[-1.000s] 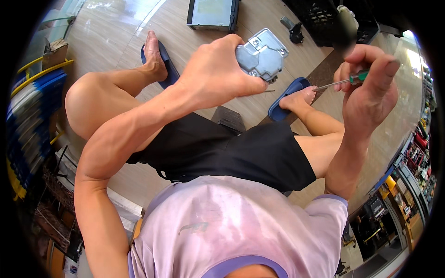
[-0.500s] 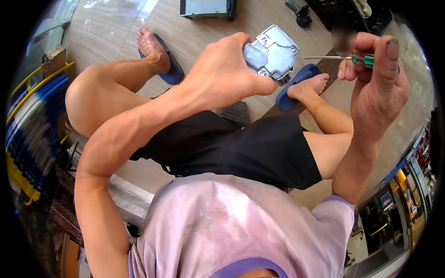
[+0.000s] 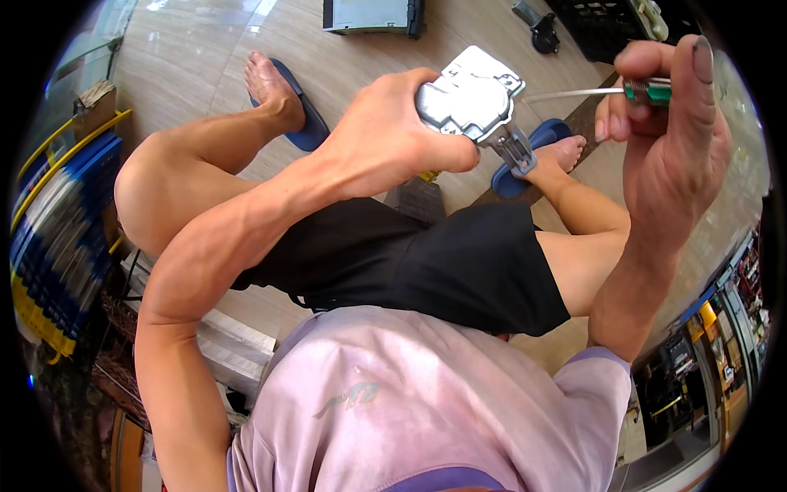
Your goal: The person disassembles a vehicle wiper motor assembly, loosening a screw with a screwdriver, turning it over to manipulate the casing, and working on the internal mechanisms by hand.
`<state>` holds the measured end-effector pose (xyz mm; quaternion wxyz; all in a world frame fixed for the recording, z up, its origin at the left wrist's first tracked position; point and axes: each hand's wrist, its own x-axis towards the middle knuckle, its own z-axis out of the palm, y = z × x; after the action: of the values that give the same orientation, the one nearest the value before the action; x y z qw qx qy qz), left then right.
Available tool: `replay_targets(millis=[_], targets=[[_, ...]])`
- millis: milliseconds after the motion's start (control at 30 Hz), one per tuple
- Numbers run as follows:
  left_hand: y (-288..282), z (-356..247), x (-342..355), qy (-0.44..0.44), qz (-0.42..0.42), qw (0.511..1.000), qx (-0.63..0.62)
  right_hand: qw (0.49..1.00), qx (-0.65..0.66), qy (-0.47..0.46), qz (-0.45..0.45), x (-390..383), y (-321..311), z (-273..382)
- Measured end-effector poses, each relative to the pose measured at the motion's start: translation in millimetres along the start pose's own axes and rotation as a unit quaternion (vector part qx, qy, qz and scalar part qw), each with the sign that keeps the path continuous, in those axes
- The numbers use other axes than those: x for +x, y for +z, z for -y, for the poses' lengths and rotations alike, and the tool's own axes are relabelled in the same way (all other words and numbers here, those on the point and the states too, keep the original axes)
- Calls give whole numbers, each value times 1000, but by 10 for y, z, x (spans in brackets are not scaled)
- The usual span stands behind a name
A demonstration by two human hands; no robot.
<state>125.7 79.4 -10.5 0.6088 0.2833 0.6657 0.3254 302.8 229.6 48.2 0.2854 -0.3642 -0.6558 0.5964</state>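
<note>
My left hand grips a silver metal housing; a slotted gray bracket shows at its lower right edge. My right hand holds a green-handled screwdriver, tip near the housing, above the floor.

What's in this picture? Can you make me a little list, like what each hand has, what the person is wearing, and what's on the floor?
Left hand: holds a silver metal part
Right hand: holds a green-handled screwdriver
Screwdriver tip: points toward the metal part; I can't tell if they touch
Clothes: black shorts, pale purple shirt, blue slippers
Floor: shiny, light-coloured, with a silver and black box near the top of the picture
</note>
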Motion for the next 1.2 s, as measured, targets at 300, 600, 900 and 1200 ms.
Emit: replay_targets(millis=[300,600,900,1200], targets=[[36,59,26,30,65,997,-28,996,62,-35,49,39,1,0],[25,119,46,5,110,992,-53,987,-81,-139,2,128,121,-42],[-106,114,145,13,117,979,-167,964,-227,-17,140,45,-35,9],[-140,154,183,6,133,965,-226,955,-236,0,181,-78,38,11]])
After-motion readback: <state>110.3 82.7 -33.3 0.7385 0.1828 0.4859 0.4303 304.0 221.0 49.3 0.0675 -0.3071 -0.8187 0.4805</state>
